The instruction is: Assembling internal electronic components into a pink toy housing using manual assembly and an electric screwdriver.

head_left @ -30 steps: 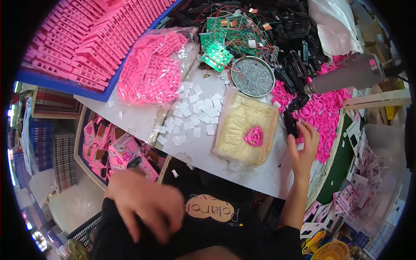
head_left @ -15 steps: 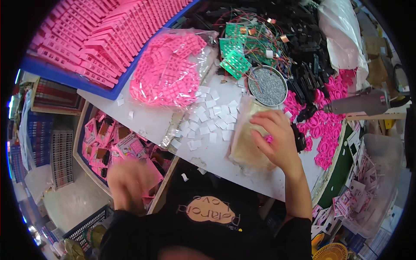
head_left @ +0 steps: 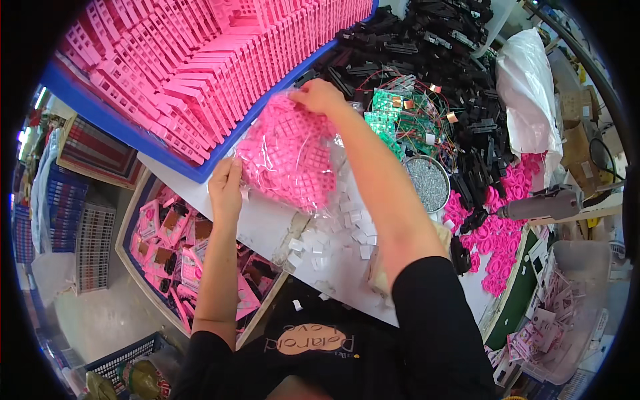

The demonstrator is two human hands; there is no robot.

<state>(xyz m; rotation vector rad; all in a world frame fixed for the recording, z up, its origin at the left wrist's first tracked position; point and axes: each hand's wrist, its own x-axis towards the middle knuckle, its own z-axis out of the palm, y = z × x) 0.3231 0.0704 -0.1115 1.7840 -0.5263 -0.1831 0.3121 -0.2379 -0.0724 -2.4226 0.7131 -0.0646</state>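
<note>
On the white bench (head_left: 267, 230), just below the blue tray (head_left: 133, 133) of pink frames, your two hands are closed on a clear plastic bag of pink grid parts (head_left: 293, 157). Your right hand (head_left: 319, 97) pinches its far top edge; your left hand (head_left: 227, 187) grips the near left side. It looks light, soft and slippery, and the loose contents will likely shift, so hold the film at opposite edges. Small white pieces (head_left: 347, 223) lie scattered beside it.
</note>
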